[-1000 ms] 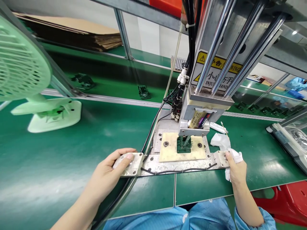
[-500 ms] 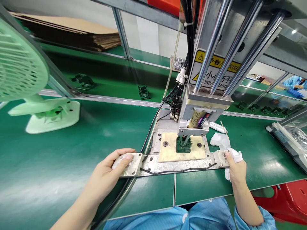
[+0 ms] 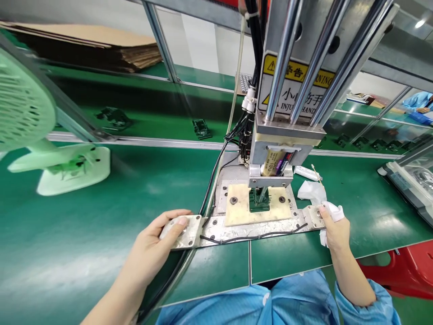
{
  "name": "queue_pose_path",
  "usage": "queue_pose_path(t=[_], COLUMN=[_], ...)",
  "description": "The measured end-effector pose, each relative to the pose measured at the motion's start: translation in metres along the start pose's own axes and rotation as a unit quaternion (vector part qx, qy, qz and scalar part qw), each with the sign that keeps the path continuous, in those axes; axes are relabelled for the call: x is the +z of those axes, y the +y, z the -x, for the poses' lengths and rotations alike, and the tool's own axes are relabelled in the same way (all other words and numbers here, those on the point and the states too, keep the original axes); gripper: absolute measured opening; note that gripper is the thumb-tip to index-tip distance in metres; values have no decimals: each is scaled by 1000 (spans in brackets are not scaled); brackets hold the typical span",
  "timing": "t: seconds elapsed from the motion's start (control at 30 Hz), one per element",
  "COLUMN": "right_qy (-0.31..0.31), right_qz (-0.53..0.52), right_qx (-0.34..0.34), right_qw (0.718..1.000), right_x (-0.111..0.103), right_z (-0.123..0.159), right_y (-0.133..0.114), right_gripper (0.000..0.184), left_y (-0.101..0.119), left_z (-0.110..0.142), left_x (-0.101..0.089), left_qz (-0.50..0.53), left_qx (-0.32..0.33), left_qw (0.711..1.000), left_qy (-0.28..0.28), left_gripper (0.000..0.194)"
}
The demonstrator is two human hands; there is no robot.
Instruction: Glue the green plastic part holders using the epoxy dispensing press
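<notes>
My left hand (image 3: 154, 246) lies on the left metal button plate (image 3: 182, 232) of a press machine, thumb pressed on it, fingers curled round its edge. My right hand (image 3: 333, 230) presses its thumb on the right button plate (image 3: 313, 216) and clutches a white cloth (image 3: 334, 212) in its fingers. Between the plates a beige fixture block (image 3: 240, 210) carries a small green circuit board (image 3: 259, 203). The press head (image 3: 275, 155) is down on that board.
A pale green fan (image 3: 40, 131) stands at the left. Behind runs a green conveyor with circuit boards (image 3: 202, 128). A crumpled white tissue (image 3: 311, 190) and a small white tube (image 3: 306, 172) lie right of the fixture. A red stool (image 3: 406, 271) is low right, a scale (image 3: 411, 185) far right.
The view has shifted slightly, so everything sits a little further left and lower. Both hands stay on the button plates and the press head stays down.
</notes>
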State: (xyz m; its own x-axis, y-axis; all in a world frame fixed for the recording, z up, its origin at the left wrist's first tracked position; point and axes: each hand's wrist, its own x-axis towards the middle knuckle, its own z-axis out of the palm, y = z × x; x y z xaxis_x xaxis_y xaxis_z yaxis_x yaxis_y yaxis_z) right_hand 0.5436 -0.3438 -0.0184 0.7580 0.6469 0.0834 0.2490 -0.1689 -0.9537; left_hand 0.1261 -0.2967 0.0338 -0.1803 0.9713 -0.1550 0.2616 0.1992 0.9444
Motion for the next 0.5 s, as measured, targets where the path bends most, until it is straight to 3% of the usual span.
queue_pose_path(t=[0.33,0.5], right_qy=[-4,-2], right_qz=[-15,-9], right_qx=[-7,-15], right_qw=[1000,1000], right_x=[2,1], right_z=[3,2], right_y=[0,0], right_gripper=[56,54], left_y=[-9,-9], left_z=[-11,-8], left_x=[-6,-8], left_qz=[-11,-5], left_qx=[-26,-33], left_qw=[1000,999], left_qy=[1,-17], left_gripper=[72,68])
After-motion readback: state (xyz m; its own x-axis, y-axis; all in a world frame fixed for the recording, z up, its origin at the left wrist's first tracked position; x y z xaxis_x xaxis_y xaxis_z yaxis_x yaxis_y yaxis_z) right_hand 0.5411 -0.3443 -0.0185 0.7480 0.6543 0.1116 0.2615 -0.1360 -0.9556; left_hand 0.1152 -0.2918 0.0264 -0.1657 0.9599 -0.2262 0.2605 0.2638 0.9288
